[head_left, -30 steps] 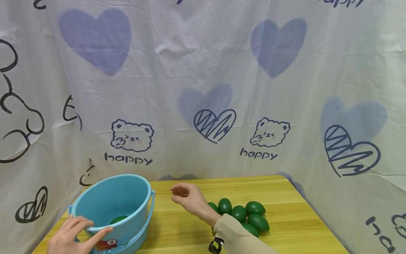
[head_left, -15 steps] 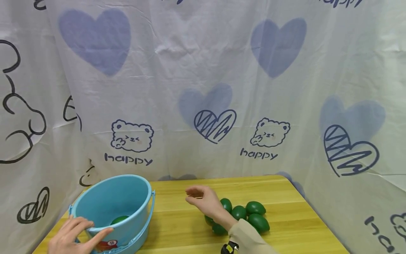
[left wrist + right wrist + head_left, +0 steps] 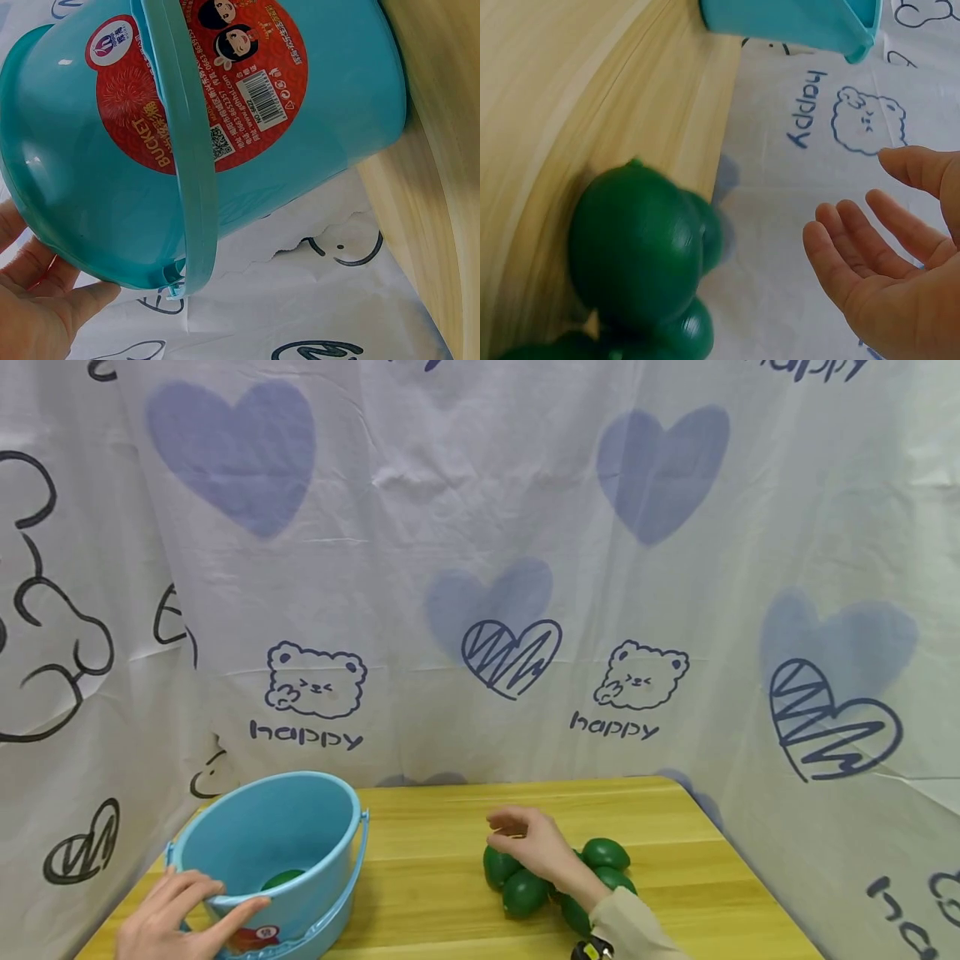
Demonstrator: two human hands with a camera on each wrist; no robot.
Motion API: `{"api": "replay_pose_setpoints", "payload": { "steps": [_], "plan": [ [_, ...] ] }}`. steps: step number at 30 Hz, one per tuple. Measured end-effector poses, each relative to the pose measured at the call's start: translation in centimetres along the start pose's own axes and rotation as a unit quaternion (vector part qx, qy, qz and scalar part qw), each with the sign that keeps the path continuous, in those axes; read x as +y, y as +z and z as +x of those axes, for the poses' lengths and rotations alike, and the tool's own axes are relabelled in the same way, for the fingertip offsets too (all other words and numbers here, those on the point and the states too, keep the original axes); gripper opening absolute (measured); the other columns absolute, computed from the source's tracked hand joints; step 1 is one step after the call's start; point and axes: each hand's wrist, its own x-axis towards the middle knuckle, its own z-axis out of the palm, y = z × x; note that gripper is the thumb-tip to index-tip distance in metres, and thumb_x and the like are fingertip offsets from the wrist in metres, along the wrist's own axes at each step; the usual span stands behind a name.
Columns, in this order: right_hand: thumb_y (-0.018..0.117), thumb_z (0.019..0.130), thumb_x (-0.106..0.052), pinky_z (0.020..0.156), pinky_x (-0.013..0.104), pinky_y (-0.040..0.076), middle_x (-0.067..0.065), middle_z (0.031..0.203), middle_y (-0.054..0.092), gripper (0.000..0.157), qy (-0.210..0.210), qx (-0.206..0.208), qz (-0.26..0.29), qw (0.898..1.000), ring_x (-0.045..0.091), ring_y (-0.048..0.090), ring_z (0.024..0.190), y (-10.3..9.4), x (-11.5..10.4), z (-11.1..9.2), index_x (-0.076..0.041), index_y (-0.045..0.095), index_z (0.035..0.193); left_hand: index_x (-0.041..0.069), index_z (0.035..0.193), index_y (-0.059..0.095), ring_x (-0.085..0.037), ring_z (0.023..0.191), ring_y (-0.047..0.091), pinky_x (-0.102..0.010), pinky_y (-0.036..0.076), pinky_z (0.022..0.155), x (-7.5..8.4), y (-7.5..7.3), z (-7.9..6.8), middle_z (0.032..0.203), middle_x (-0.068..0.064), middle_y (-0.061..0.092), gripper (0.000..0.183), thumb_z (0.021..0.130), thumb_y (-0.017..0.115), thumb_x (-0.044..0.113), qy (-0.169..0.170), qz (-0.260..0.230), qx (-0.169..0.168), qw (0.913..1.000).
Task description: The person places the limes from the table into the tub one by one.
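Observation:
A light-blue plastic bucket (image 3: 330, 877) stands at the left of the table, its handle hanging down in front. My left hand (image 3: 171, 914) grips its near rim, with the thumb along the outside; the left wrist view shows that hand (image 3: 37, 300) at the rim too. One green lime (image 3: 282, 878) lies inside the bucket. Several dark green limes (image 3: 525, 893) are grouped on the table right of the bucket. Above that group hovers my right hand (image 3: 536, 843), holding nothing, fingers loosely bent. In the right wrist view its palm (image 3: 900, 300) is bare beside a lime (image 3: 637, 244).
A yellow wood-grain table (image 3: 435, 902) bears everything. Behind it and at both sides hangs a white cloth (image 3: 405, 568) printed with hearts and bears. The bucket carries a red label (image 3: 247, 90). A black watch-like band (image 3: 591, 948) is on my right wrist.
My right hand has moved rightward from beside the bucket to above the lime group. My left hand stays on the bucket's rim.

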Motion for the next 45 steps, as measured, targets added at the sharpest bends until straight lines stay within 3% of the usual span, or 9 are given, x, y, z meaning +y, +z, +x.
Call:
{"api": "replay_pose_setpoints", "payload": {
  "steps": [4, 6, 15, 20, 25, 31, 38, 45],
  "plan": [
    [0.07, 0.092, -0.028, 0.091, 0.042, 0.053, 0.007, 0.123, 0.067, 0.036, 0.02, 0.003, -0.013, 1.0, 0.022, 0.065, 0.108, -1.3, 0.7, -0.7, -0.015, 0.066, 0.125, 0.017, 0.069, 0.066, 0.009, 0.068, 0.042, -0.006, 0.038, 0.06, 0.3, 0.0, 0.3, 0.07, 0.003, 0.059, 0.055, 0.034, 0.097, 0.044, -0.082, -0.008, 0.001, 0.9966],
    [0.071, 0.091, -0.03, 0.092, 0.043, 0.052, 0.007, 0.123, 0.067, 0.036, 0.027, 0.004, -0.02, 0.999, 0.023, 0.064, 0.109, -1.9, 0.9, -1.2, -0.015, 0.066, 0.124, 0.017, 0.069, 0.066, 0.012, 0.069, 0.041, -0.006, 0.039, 0.061, 0.4, 0.0, 0.3, 0.071, 0.003, 0.06, 0.054, 0.032, 0.098, 0.039, -0.09, -0.004, -0.003, 0.9959],
    [0.074, 0.088, -0.03, 0.084, 0.041, 0.056, 0.014, 0.122, 0.067, 0.041, 0.059, -0.008, -0.087, 0.994, 0.027, 0.065, 0.106, -4.3, 2.3, -3.6, -0.008, 0.066, 0.122, 0.015, 0.068, 0.066, 0.014, 0.072, 0.04, -0.005, 0.039, 0.061, 0.3, -0.1, 0.3, 0.07, 0.001, 0.06, 0.054, 0.032, 0.098, 0.039, -0.085, -0.013, 0.003, 0.9963],
    [0.076, 0.085, -0.031, 0.081, 0.042, 0.056, 0.012, 0.115, 0.07, 0.043, 0.052, -0.015, -0.15, 0.987, 0.024, 0.067, 0.098, -5.3, 3.2, -4.9, -0.006, 0.067, 0.12, 0.014, 0.067, 0.066, 0.017, 0.073, 0.037, -0.006, 0.038, 0.06, 0.4, -0.1, 0.4, 0.07, 0.001, 0.06, 0.053, 0.032, 0.098, 0.037, -0.09, -0.008, -0.001, 0.9959],
    [0.078, 0.084, -0.027, 0.078, 0.042, 0.056, 0.012, 0.111, 0.07, 0.042, 0.038, -0.03, -0.177, 0.983, 0.026, 0.067, 0.095, -5.9, 3.5, -5.8, -0.003, 0.068, 0.117, 0.014, 0.067, 0.066, 0.019, 0.075, 0.036, -0.006, 0.038, 0.06, 0.4, 0.0, 0.4, 0.069, 0.0, 0.06, 0.053, 0.032, 0.098, 0.036, -0.087, -0.013, 0.005, 0.9961],
    [0.079, 0.083, -0.019, 0.078, 0.045, 0.055, 0.013, 0.112, 0.069, 0.041, 0.046, -0.061, -0.199, 0.977, 0.032, 0.064, 0.098, -6.2, 4.0, -6.8, 0.0, 0.067, 0.117, 0.013, 0.068, 0.066, 0.017, 0.073, 0.037, -0.006, 0.039, 0.061, 0.4, -0.1, 0.4, 0.069, 0.001, 0.06, 0.052, 0.032, 0.098, 0.035, -0.087, -0.007, 0.005, 0.9962],
    [0.081, 0.08, -0.019, 0.082, 0.049, 0.054, 0.015, 0.112, 0.069, 0.045, 0.026, -0.053, -0.225, 0.973, 0.034, 0.065, 0.102, -6.0, 5.3, -7.6, 0.003, 0.067, 0.117, 0.015, 0.067, 0.066, 0.018, 0.072, 0.037, -0.005, 0.038, 0.061, 0.6, -0.2, 0.4, 0.07, 0.001, 0.06, 0.052, 0.031, 0.099, 0.033, -0.105, -0.005, -0.001, 0.9945],
    [0.083, 0.077, -0.025, 0.087, 0.05, 0.052, 0.008, 0.113, 0.07, 0.047, 0.037, -0.053, -0.263, 0.963, 0.03, 0.064, 0.106, -5.2, 5.9, -7.9, -0.002, 0.068, 0.116, 0.017, 0.068, 0.066, 0.015, 0.072, 0.039, -0.004, 0.038, 0.062, 0.6, -0.2, 0.3, 0.071, 0.002, 0.06, 0.053, 0.031, 0.099, 0.034, -0.108, -0.001, -0.004, 0.9942]
  ]
}}
